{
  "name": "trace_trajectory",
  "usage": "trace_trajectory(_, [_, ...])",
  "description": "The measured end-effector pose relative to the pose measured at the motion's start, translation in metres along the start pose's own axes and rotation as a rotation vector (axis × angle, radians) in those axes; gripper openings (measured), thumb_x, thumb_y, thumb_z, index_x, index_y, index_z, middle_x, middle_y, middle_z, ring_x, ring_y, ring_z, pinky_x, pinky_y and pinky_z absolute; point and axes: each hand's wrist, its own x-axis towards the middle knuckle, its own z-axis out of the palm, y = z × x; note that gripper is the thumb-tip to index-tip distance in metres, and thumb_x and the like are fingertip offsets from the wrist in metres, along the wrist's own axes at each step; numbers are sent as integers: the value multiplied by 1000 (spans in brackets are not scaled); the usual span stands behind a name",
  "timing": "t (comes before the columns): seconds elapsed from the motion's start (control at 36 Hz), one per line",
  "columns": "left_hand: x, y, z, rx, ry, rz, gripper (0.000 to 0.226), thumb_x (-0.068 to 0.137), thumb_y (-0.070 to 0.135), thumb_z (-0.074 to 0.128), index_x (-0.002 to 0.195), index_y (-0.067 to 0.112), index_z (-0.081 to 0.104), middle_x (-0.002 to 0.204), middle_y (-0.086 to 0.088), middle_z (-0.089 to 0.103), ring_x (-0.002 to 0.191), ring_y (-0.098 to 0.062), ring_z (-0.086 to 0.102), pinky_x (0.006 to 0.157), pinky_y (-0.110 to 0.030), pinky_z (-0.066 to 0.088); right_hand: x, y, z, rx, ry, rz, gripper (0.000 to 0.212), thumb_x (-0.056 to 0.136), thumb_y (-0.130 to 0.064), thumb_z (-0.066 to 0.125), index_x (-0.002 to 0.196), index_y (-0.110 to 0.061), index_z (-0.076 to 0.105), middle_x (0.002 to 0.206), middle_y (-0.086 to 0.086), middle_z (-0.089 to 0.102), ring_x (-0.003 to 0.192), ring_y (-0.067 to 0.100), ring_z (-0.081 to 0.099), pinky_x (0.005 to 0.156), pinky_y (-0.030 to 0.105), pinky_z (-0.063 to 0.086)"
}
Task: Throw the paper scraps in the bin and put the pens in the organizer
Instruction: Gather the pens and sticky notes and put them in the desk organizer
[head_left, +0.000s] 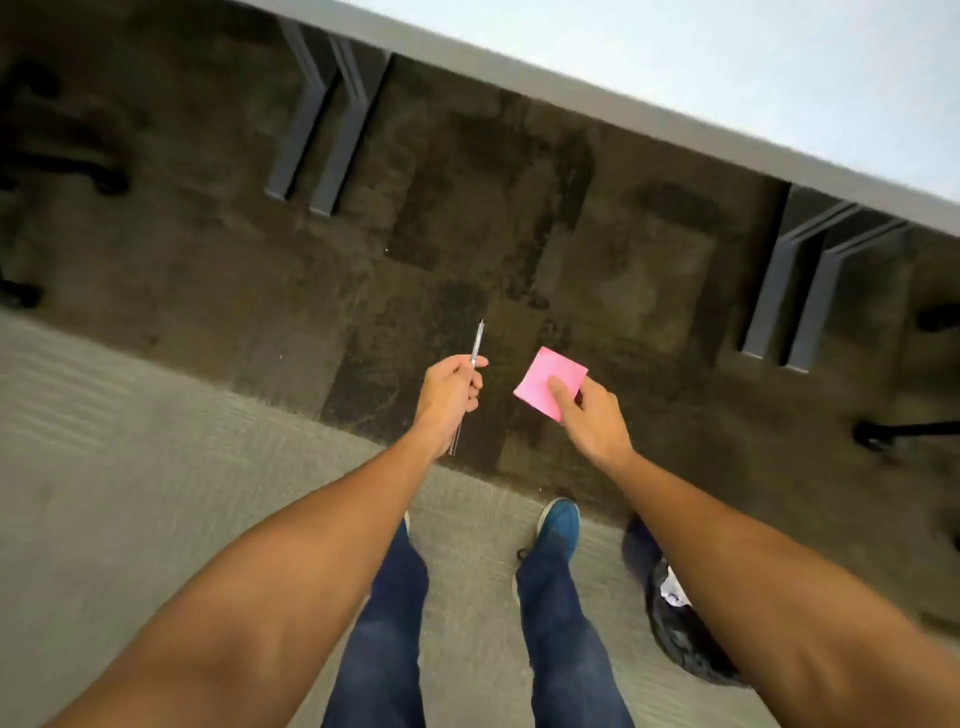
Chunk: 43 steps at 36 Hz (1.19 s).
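Pink note (549, 382) pinched by right hand (592, 423).

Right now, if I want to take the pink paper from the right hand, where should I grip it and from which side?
Pinch the pink paper at its free far corner, coming from the table side. The right hand pinches the near edge, thumb on top, so the flat far half sticks out unobstructed.

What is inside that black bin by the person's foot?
Inside the black bin a bit of white crumpled paper shows against its dark liner. The right forearm covers most of the opening, so anything else in there is hidden.
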Motion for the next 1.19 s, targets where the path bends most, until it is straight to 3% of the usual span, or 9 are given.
trace_trajectory(0.11, [-41,49,1,9,-64,107,26,101,13,44,102,17,70,68,2,55,54,-6,49,43,-21,42,-34,-32,-38,-8,72,-45,45,100,-48,47,111,-10,68,99,2,73,85,17,68,76,41,53])
trace_trajectory(0.19, [-71,84,0,23,-119,175,23,101,15,48,109,18,69,69,3,54,51,-5,44,38,-21,31,-63,-59,-57,65,147,-54,41,99,-47,51,103,-10,69,95,1,73,80,14,67,74,42,54])
trace_trajectory(0.33, [-111,144,-5,28,-179,256,22,101,19,52,115,19,69,72,2,54,49,-6,35,38,-19,22,-110,-106,-85,224,308,-112,34,96,-48,56,87,-17,67,83,-4,69,75,16,67,63,30,47])
trace_trajectory(0.5, [-141,219,8,13,-222,318,24,103,22,46,109,17,69,78,0,57,50,-4,40,42,-20,28,-147,-148,-135,217,409,-232,36,94,-52,54,96,-19,68,90,-9,68,79,8,64,64,16,42])
trace_trajectory(0.67, [-162,272,41,27,-345,451,25,104,22,43,108,21,68,76,1,59,56,-4,46,47,-15,37,-166,-174,-196,295,555,-304,39,88,-61,55,99,-26,68,95,-8,70,86,8,64,71,20,43])
trace_trajectory(0.78, [-172,293,71,33,-398,506,24,103,21,45,113,19,66,73,1,58,55,-4,51,48,-16,43,-170,-179,-236,318,636,-369,34,83,-66,55,96,-36,63,96,-18,67,89,5,64,72,20,46])
trace_trajectory(0.92, [-188,311,123,-10,-428,534,20,101,23,52,110,26,70,69,4,60,46,-4,46,39,-17,35,-167,-166,-300,325,737,-442,43,83,-60,63,112,-29,67,97,-23,68,88,2,66,73,22,56])
trace_trajectory(1.06, [-209,327,185,-25,-421,580,21,102,20,51,107,21,71,71,1,60,47,-6,42,42,-19,32,-166,-142,-367,327,775,-449,36,82,-57,66,107,-31,65,85,-11,70,66,6,66,51,20,54])
trace_trajectory(1.19, [-221,342,240,-10,-438,592,26,102,19,49,95,13,73,70,-4,60,47,-7,46,42,-18,34,-156,-114,-424,307,817,-418,24,93,-31,67,114,-18,67,83,1,69,56,12,66,50,23,55])
